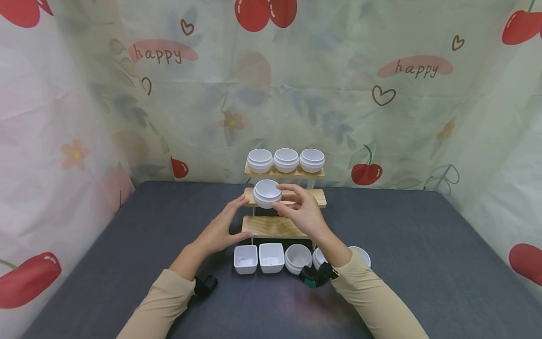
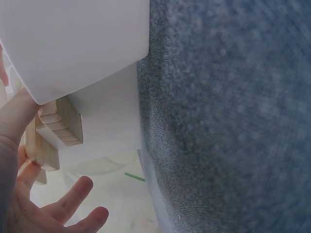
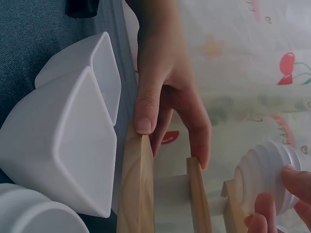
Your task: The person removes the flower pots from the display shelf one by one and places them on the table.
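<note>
A white round ribbed bowl (image 1: 267, 193) is pinched between the thumb and fingers of my right hand (image 1: 301, 209), over the left end of the middle shelf (image 1: 319, 197) of a three-tier wooden stand. Whether it rests on the shelf I cannot tell. My left hand (image 1: 220, 230) spreads along the stand's left side. In the right wrist view its thumb touches the end of the bottom shelf (image 3: 136, 184), and a finger touches the middle one. Three similar bowls (image 1: 286, 160) stand in a row on the top shelf.
In front of the stand are two white square bowls (image 1: 271, 258) and several round bowls (image 1: 298, 258), some partly hidden by the right wrist. The dark table (image 1: 406, 263) extends to both sides. A patterned curtain (image 1: 322, 108) hangs behind it.
</note>
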Action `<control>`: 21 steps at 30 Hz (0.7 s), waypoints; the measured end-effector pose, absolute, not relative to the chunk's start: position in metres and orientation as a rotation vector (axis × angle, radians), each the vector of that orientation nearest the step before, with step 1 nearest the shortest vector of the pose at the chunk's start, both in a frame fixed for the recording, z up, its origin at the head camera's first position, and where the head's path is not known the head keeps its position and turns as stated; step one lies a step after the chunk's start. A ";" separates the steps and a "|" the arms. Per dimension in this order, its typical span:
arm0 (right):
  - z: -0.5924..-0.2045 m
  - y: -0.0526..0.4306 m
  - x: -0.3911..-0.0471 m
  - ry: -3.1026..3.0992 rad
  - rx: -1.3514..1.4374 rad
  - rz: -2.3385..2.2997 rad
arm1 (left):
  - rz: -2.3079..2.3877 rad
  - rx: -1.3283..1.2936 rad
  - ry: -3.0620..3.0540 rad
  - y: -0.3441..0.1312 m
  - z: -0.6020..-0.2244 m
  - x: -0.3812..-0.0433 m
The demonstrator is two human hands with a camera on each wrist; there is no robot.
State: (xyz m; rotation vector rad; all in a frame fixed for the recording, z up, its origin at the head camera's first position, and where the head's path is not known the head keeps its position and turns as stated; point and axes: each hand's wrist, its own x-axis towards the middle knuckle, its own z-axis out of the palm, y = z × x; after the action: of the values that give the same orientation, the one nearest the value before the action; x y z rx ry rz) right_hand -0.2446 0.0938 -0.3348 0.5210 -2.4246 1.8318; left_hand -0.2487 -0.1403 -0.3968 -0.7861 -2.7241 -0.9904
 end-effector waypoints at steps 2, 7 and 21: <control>-0.335 0.094 -0.244 -2.431 0.524 1.823 | -0.988 -0.790 -2.720 -0.140 -0.397 -0.249; -0.336 0.095 -0.241 -2.450 0.532 1.803 | -0.990 -0.790 -2.721 -0.140 -0.396 -0.248; -0.339 0.098 -0.233 -2.443 0.588 1.787 | -0.995 -0.788 -2.722 -0.140 -0.396 -0.247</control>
State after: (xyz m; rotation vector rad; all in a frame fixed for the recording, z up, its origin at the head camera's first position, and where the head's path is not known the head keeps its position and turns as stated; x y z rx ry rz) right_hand -0.2331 0.0979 -0.3395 0.5882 -2.4427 1.7869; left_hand -0.2472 -0.1401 -0.3957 -0.7880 -2.7217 -0.9951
